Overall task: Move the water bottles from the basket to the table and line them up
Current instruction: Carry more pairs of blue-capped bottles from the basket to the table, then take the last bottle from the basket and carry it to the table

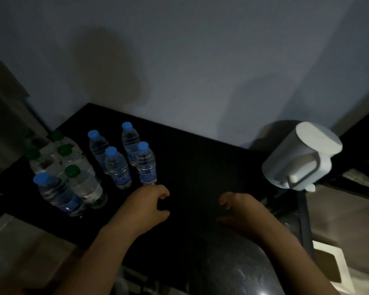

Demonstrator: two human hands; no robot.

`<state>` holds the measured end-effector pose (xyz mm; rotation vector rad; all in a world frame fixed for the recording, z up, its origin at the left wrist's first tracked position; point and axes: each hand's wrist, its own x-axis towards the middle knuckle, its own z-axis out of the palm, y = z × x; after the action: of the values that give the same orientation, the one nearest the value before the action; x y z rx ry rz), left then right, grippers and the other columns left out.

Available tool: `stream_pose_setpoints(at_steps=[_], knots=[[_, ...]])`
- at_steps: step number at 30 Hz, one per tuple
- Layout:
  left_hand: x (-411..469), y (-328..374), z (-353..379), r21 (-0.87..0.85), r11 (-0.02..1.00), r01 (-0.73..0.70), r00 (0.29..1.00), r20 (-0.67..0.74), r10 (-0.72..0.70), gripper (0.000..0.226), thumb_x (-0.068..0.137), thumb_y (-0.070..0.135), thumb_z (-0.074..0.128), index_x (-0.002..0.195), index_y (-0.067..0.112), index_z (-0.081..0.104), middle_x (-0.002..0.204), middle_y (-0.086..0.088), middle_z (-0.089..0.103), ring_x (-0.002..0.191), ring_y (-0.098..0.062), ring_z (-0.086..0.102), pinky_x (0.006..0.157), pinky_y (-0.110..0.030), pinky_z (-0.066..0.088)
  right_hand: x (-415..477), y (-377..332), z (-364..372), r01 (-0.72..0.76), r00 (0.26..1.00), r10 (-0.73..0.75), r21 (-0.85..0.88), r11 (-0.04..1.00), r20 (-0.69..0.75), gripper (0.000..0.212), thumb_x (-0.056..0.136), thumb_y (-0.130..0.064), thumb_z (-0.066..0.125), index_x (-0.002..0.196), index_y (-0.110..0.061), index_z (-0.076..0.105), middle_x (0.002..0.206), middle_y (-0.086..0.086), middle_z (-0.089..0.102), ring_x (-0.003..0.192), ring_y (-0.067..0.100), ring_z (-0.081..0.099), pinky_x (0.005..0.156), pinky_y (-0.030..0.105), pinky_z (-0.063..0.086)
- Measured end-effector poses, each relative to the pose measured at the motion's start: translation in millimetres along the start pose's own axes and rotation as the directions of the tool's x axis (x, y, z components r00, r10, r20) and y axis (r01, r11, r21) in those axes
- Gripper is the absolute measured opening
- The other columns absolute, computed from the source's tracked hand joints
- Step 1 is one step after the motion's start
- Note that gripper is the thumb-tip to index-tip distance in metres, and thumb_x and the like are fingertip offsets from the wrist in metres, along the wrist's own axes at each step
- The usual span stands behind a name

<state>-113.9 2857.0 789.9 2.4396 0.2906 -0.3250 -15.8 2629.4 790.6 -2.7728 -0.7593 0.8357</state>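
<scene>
Hovering low over the black desk (200, 167), the left hand (146, 206) and right hand (242, 211) are curling loosely, each grip released and holding nothing. Blue-capped water bottles (117, 167) are standing upright in a cluster just beyond the left hand; green-capped bottles (73, 158) are crowding the desk's left end. A white kettle (300, 154) is sitting at the right edge. Lighting is dim.

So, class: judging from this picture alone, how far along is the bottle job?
Done: blue-capped bottles and green-capped bottles stand on the black table, grouped in rough rows. In hand: nothing; the left hand and right hand hover empty. Left: the basket isn't visible, so remaining bottles can't be counted.
</scene>
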Motion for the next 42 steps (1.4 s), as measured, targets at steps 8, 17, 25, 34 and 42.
stream_pose_setpoints(at_steps=[8,17,25,34,42], knots=[[30.6,62.7,39.4,0.136,0.956,-0.261,0.955,0.183,0.235,0.040,0.082,0.035,0.068,0.119,0.033,0.053,0.116,0.014,0.052,0.103,-0.002,0.052,0.088,-0.022,0.048,-90.1,33.9,8.2,-0.298,0.935,0.323,0.168,0.940,-0.146,0.041,0.081,-0.037,0.070,0.119,-0.025,0.058,0.120,-0.003,0.059,0.107,0.012,0.059,0.089,0.029,0.050],[59.1,119.1,87.2,0.115,0.736,-0.667,0.682,0.493,0.540,0.042,0.079,0.041,0.067,0.119,0.037,0.053,0.109,0.021,0.052,0.097,0.001,0.053,0.068,-0.009,0.037,-179.3,30.8,56.5,-0.625,0.630,0.759,0.472,0.622,-0.165,0.051,0.079,-0.042,0.070,0.126,-0.027,0.055,0.125,-0.004,0.059,0.114,0.013,0.055,0.091,0.026,0.047],[5.3,195.9,143.1,-0.058,0.455,-0.889,0.316,0.643,0.698,0.036,0.079,0.035,0.068,0.112,0.024,0.060,0.110,0.006,0.060,0.099,-0.009,0.058,0.086,-0.026,0.049,-276.7,16.0,105.8,-0.681,0.267,0.959,0.686,0.256,-0.093,0.047,0.079,-0.040,0.071,0.123,-0.029,0.057,0.120,-0.010,0.060,0.107,0.007,0.055,0.077,0.018,0.039],[-99.9,285.2,226.0,-0.196,0.215,-0.957,0.018,0.699,0.714,0.039,0.082,0.037,0.063,0.120,0.029,0.056,0.116,0.013,0.058,0.103,-0.006,0.055,0.088,-0.025,0.047,-399.7,17.6,160.3,-0.629,-0.026,1.000,0.777,-0.026,0.012,0.048,0.081,-0.038,0.069,0.126,-0.028,0.054,0.123,-0.010,0.057,0.109,0.007,0.054,0.083,0.020,0.044],[-201.4,344.1,298.4,-0.247,0.075,-0.966,-0.127,0.706,0.697,0.038,0.083,0.039,0.063,0.120,0.030,0.055,0.114,0.014,0.058,0.100,-0.006,0.055,0.085,-0.023,0.047,-507.2,34.9,206.7,-0.566,-0.146,0.989,0.818,-0.104,0.025,0.050,0.082,-0.037,0.070,0.127,-0.024,0.054,0.125,-0.006,0.057,0.110,0.009,0.055,0.080,0.017,0.041]])
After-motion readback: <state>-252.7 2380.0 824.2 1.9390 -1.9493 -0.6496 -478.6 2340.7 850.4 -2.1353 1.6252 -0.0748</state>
